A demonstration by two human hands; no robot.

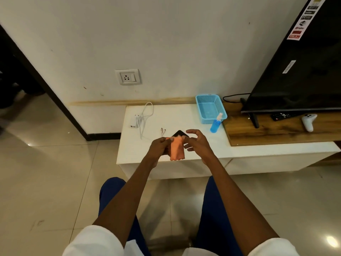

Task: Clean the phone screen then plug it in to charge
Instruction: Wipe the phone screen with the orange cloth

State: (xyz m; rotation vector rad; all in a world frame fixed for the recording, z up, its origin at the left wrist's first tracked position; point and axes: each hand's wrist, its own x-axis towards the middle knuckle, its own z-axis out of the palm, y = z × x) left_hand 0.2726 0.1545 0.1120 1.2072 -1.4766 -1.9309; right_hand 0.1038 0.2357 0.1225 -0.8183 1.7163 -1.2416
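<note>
An orange cloth (176, 149) hangs over a black phone (179, 134), of which only the top corner shows. My left hand (159, 147) holds the phone and pinches the cloth's upper left edge. At the upper right edge my right hand (196, 143) pinches the cloth with thumb and forefinger, the other fingers spread. Both hands are above the front of the white cabinet top (186, 115). A white charger adapter (134, 121) with its white cable (145, 117) lies at the cabinet's left end. On the wall above is a socket (127, 77). A blue spray bottle (216, 123) stands to the right.
A blue plastic basket (210, 109) sits behind the spray bottle. To the right, a wooden shelf (273, 133) carries a black television (302, 71), a remote (281, 115) and a white controller (309, 121). White earphones (162, 131) lie near the phone. Tiled floor surrounds the cabinet.
</note>
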